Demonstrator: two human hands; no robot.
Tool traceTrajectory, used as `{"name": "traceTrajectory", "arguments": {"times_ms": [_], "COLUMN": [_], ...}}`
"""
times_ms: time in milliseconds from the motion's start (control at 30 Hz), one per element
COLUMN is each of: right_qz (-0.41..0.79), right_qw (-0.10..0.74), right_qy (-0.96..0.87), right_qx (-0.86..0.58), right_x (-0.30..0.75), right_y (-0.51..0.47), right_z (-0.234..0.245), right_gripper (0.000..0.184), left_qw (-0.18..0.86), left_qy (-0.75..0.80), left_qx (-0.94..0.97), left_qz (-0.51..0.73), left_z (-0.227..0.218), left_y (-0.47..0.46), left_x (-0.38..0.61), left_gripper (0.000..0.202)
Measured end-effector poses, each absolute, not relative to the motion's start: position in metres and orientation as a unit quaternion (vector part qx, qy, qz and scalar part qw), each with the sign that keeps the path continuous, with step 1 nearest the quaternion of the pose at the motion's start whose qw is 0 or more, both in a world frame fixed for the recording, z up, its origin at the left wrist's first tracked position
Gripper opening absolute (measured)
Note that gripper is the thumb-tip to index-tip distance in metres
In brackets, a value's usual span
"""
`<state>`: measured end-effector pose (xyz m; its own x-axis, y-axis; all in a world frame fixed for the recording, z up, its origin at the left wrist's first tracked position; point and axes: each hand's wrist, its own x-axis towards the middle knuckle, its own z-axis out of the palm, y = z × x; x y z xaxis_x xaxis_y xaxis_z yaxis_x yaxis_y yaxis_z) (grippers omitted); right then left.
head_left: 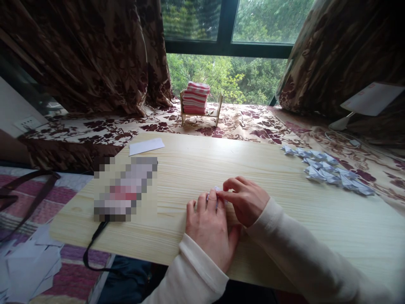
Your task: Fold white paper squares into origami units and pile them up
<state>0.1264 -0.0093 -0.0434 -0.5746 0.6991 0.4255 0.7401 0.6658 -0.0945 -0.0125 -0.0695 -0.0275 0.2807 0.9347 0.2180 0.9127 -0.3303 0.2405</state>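
A small piece of folded white paper (216, 189) lies on the wooden table, mostly hidden by my fingers. My left hand (209, 223) holds it down against the tabletop with the fingertips, palm down, the thumb out to the right. From the right, my right hand (247, 198) bends its fingers in at the same paper, its index fingertip meeting the left fingers. Several folded white paper pieces (325, 166) with pointed corners sit in rows at the table's right side. A flat white paper strip (146, 146) rests near the far left edge.
Left of my hands lies a blurred-out object (125, 190) with a black strap (90, 249). Loose white sheets (31, 266) lie on the striped bedding. Beyond the table (196, 160), a small rack (218, 112) holds stacked pink-and-white cloths (195, 99). A white lamp (373, 99) stands at right.
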Motion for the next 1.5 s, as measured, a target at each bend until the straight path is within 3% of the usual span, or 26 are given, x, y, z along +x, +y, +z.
{"name": "traceTrajectory", "arguments": {"times_ms": [567,833,1500], "right_qz": [0.014,-0.047,0.054], "right_qw": [0.208,0.225,0.282], "right_qy": [-0.89,-0.885,-0.868], "right_qx": [-0.406,-0.405,-0.406], "right_x": [0.137,0.153,0.143], "right_y": [-0.011,-0.015,0.002], "right_z": [-0.042,-0.038,-0.035], "right_gripper": [0.038,0.042,0.015], "left_qw": [0.014,0.017,-0.026], "left_qy": [0.572,0.569,0.559], "left_qx": [0.807,0.812,0.805], "left_qz": [0.143,0.129,0.198], "left_z": [-0.027,-0.027,-0.036], "left_y": [-0.07,-0.069,-0.067], "left_x": [-0.012,-0.012,-0.014], "left_gripper": [0.052,0.053,0.046]}}
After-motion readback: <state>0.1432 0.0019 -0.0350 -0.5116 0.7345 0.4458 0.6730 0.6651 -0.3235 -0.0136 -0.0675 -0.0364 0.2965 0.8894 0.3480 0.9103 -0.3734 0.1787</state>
